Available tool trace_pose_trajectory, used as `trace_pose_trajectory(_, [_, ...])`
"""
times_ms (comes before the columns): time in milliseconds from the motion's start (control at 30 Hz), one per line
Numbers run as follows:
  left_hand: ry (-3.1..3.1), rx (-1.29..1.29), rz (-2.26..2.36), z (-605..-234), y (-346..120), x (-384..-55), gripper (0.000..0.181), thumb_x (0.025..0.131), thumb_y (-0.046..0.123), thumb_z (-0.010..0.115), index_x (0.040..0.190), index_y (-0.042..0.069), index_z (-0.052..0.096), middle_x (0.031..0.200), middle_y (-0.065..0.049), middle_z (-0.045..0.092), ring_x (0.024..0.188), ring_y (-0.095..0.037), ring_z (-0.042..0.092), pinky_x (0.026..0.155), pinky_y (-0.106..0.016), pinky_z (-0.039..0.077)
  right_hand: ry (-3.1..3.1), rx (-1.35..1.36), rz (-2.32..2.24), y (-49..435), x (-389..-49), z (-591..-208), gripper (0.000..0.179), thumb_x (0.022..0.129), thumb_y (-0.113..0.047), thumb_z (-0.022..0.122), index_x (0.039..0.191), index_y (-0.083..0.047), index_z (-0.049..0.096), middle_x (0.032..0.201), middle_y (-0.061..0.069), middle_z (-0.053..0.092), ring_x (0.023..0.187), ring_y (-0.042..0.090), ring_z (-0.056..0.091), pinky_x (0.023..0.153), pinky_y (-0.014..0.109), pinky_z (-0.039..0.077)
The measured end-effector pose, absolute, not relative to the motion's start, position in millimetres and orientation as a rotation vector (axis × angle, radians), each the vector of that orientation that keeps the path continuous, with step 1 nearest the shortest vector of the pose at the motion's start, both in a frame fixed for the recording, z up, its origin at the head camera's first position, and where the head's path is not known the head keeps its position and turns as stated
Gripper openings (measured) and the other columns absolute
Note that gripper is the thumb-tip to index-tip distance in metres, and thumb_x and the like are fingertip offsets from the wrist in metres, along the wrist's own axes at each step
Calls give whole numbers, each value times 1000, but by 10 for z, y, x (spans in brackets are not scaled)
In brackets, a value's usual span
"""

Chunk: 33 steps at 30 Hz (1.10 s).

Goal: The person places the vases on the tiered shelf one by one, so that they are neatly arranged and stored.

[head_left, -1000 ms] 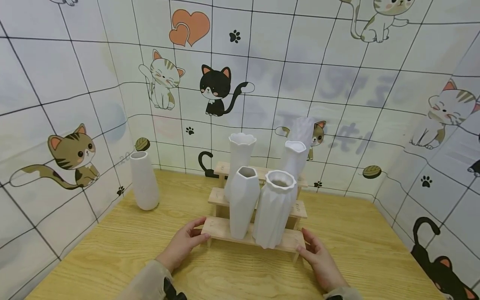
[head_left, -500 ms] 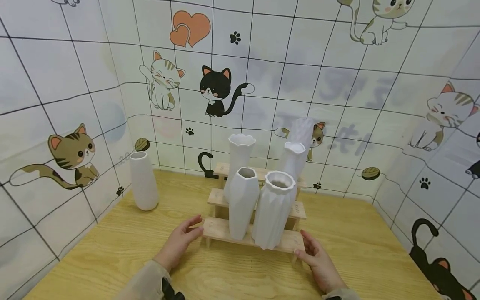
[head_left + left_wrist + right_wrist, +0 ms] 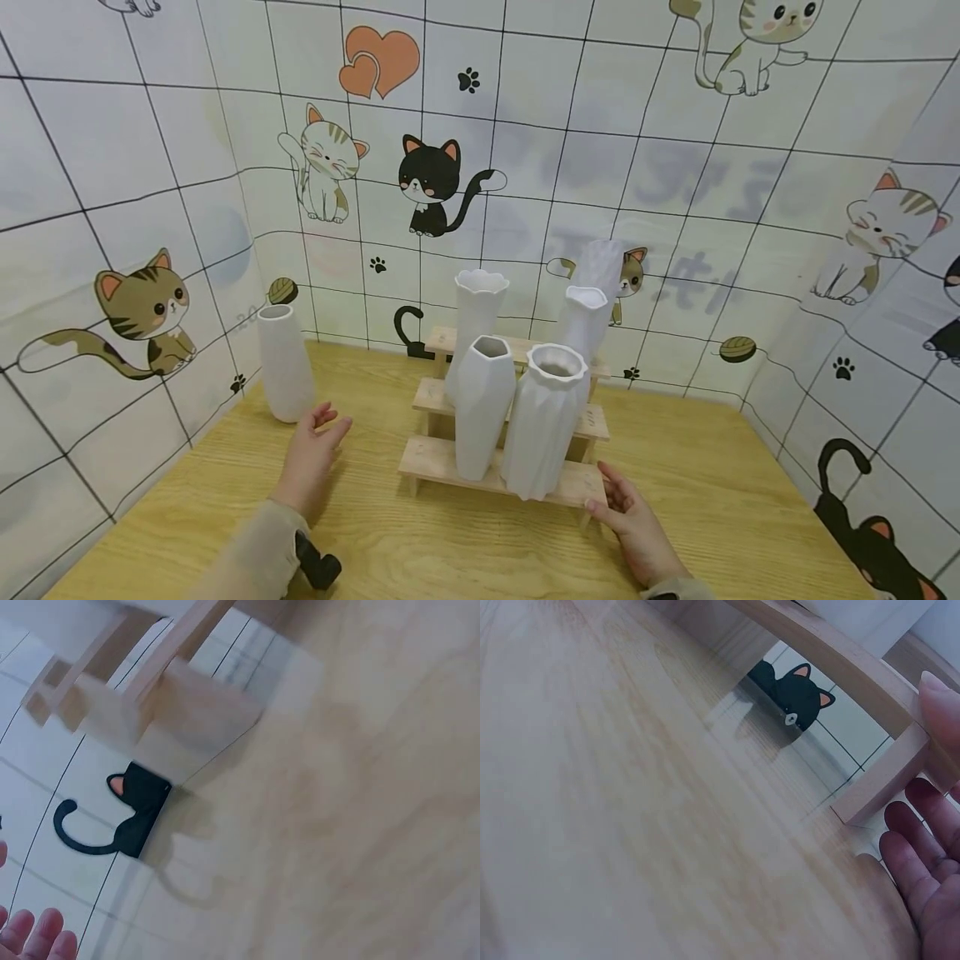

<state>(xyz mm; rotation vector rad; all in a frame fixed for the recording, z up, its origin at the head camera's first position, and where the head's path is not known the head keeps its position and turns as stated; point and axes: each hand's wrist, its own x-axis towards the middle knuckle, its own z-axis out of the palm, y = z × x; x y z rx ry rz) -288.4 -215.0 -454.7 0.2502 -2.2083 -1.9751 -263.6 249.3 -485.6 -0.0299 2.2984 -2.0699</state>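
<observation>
A three-step wooden stand (image 3: 429, 463) bears several white vases. On its front step stand a faceted vase (image 3: 483, 417) and a pleated vase (image 3: 542, 433); taller ones rise behind them, partly hidden. My right hand (image 3: 636, 527) grips the front step's right end, thumb on the board's edge and fingers beside the leg (image 3: 885, 776). My left hand (image 3: 309, 460) is off the stand, with loosely spread fingers and nothing in them. Its fingertips are close to the base of a lone white vase (image 3: 287, 371) at the table's left. Only fingertips (image 3: 46, 934) show in the left wrist view.
The wood-grain table (image 3: 465, 550) runs back to a white gridded wall sheet (image 3: 525, 167) printed with cats. Similar sheets close in the left and right sides. Table surface lies between the lone vase and the stand.
My left hand has let go of the stand's front left end and moved left towards the lone vase. My right hand stays at the stand's right end.
</observation>
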Motion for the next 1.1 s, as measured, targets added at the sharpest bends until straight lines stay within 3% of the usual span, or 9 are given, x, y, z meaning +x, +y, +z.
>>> trace_pose_trajectory(167, [-2160,351,-1811,-4412,-2368,-2969,81,96,43,55,153,4,12,149,-17,28,134,-33,31,103,-48,34,2302,-23,-2066,2503,-2635,-4863,71,89,-10,68,149,-7,30,129,17,49,109,22,48,87,27,44])
trace_pose_trajectory(400, [-2030,515,-1640,-4287,-2581,-3097,75,94,38,58,149,0,24,144,-19,35,132,-34,32,108,-49,28,2300,-17,-2067,2505,-2633,-4864,72,89,-11,69,149,-8,29,132,19,48,110,22,49,88,28,43])
trace_pose_trajectory(567, [-1984,693,-1621,-4206,-2649,-3162,84,88,50,61,150,7,23,148,-16,24,134,-35,24,107,-53,28,2292,-21,-2076,2507,-2631,-4862,73,89,-10,69,149,-7,29,132,19,48,110,22,49,88,28,43])
trace_pose_trajectory(800, [-1970,790,-1633,-4023,-2691,-3260,91,85,52,62,153,11,17,153,-19,11,139,-38,11,109,-57,25,2284,-24,-2084,2508,-2631,-4867,73,88,-10,69,149,-8,29,131,18,49,110,22,49,88,27,43])
trace_pose_trajectory(1100, [-1973,774,-1730,-3933,-2702,-3370,97,84,49,67,155,13,12,154,-19,10,139,-39,14,107,-61,25,2287,-23,-2095,2511,-2640,-4887,72,87,-9,70,148,-7,31,128,17,52,109,23,49,88,27,43])
